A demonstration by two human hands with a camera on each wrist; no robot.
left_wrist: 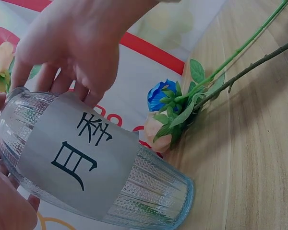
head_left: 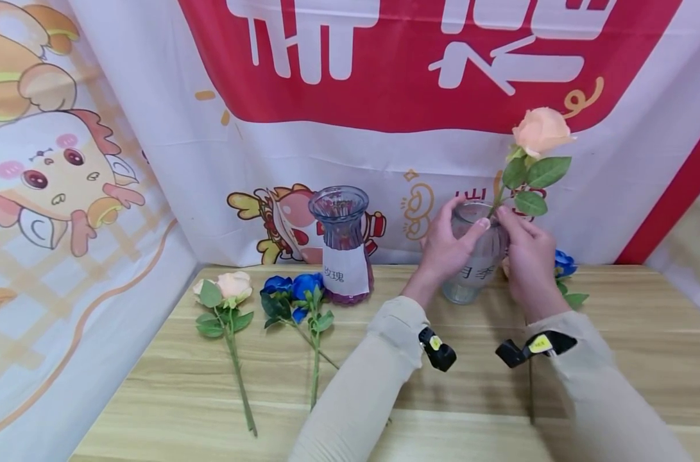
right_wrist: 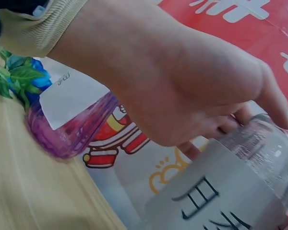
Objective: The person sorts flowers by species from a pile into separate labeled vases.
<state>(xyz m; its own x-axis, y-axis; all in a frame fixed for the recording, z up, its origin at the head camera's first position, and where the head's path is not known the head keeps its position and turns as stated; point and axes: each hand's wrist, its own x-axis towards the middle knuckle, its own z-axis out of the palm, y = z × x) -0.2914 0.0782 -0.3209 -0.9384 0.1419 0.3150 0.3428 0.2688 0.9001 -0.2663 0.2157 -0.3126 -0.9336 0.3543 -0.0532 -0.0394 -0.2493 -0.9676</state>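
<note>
A clear ribbed glass vase (head_left: 475,250) with a white paper label stands near the back of the table. My left hand (head_left: 450,247) grips its left side, thumb near the rim. Around the other side my right hand (head_left: 525,256) holds the vase, several of its fingers passing behind the glass in the left wrist view. One peach rose (head_left: 541,131) leans up and right out of the vase mouth. Its stem runs beside my right fingertips; I cannot tell whether they touch it. The vase (right_wrist: 221,191) also shows in the right wrist view.
Left of centre stands a blue-and-purple glass vase (head_left: 342,247) with a label. Peach roses (head_left: 234,287) and blue roses (head_left: 306,289) lie at the left. Behind my right hand lie a blue rose (left_wrist: 159,96) and a peach rose (left_wrist: 157,130). A printed cloth (head_left: 384,154) hangs behind.
</note>
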